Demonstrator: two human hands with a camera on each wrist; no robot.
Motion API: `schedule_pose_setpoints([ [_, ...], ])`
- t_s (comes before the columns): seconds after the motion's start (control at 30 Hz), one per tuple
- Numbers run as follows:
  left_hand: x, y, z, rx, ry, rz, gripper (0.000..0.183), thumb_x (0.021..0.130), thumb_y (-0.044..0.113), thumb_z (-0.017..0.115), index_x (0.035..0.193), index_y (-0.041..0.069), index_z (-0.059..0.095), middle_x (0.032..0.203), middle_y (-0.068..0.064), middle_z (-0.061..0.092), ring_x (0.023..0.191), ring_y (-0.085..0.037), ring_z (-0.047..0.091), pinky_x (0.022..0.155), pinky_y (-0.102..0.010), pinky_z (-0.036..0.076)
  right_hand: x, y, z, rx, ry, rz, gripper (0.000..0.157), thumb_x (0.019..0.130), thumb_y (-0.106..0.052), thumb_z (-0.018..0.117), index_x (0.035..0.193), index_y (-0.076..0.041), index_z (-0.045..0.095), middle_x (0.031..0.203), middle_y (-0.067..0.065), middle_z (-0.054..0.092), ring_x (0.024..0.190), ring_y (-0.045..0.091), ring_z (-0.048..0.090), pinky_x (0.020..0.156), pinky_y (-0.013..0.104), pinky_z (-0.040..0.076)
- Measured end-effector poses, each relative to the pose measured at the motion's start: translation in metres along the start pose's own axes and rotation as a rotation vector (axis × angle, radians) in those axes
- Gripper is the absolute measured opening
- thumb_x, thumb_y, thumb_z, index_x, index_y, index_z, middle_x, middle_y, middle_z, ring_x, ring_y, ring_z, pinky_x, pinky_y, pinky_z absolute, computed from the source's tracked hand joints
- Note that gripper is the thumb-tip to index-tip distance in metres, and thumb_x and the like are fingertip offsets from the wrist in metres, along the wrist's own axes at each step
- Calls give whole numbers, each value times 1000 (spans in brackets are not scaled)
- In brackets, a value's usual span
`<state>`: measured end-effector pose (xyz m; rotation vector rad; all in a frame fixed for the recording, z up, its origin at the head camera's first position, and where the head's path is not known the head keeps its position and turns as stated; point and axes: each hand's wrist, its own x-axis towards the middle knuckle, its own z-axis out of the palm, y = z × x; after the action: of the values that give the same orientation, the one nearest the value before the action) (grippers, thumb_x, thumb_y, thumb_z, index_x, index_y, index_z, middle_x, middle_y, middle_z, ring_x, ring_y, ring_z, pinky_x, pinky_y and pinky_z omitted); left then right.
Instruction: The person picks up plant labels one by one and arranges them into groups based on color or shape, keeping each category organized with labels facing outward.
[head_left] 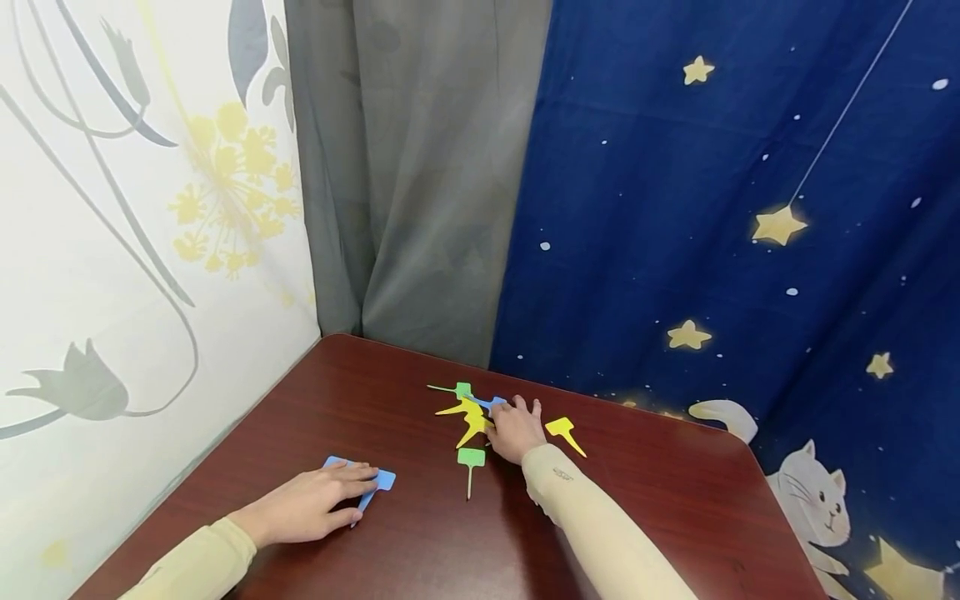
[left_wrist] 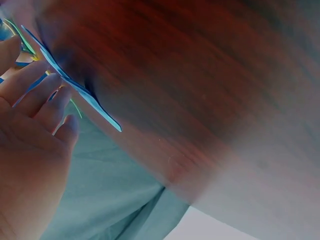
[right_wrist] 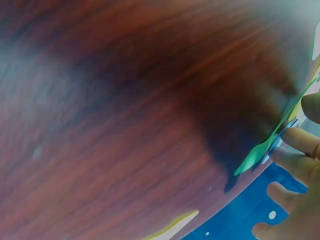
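Note:
T-shaped plant labels lie on the dark red-brown table. My left hand rests with fingers fairly straight over blue plant labels at the left; the left wrist view shows a blue label at its fingertips. Farther off, my right hand reaches into a loose cluster, its fingertips at a blue label and its fingers spread. In the right wrist view a green label lies close below these fingers. Yellow labels overlap just left of the hand, partly hidden.
A green label lies at the cluster's far side, another green label nearer me, its stem pointing toward me. Right of the right hand is a single yellow label. Grey curtain and blue star-patterned curtain hang behind the table.

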<state>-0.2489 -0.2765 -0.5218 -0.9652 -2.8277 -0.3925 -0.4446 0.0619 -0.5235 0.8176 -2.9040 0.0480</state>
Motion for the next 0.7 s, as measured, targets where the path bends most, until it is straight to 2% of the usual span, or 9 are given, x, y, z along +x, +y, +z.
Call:
schedule_pose_setpoints([
  [0.23,-1,1,2,-16,-29,-29,43,98,31,66,136,10,65,145,-3,56,134,-28,51,104,-56,44,-3,18,4,-80,21,-112,20,97,-34,67,109,-18,67,122,2,69,134,35,46,107,66,32],
  [0.47,3,2,1,-14,-12,-10,43,98,31,66,136,10,65,144,-4,57,133,-29,53,98,-54,48,-6,26,0,-174,49,-202,14,96,-32,68,102,-20,67,112,-1,70,120,28,52,101,58,40],
  [0.6,2,3,0,-15,-12,-9,43,99,30,66,136,9,65,144,-5,57,133,-28,52,99,-53,49,-6,21,-4,-222,74,-183,20,96,-34,68,108,-18,71,115,2,68,115,28,53,101,58,40],
  [0.7,1,3,-1,-26,-21,-20,43,98,29,66,137,10,65,146,-4,55,135,-28,51,101,-53,47,-4,17,-4,-222,113,-114,24,95,-34,67,113,-19,73,110,3,67,106,27,54,97,55,41],
])
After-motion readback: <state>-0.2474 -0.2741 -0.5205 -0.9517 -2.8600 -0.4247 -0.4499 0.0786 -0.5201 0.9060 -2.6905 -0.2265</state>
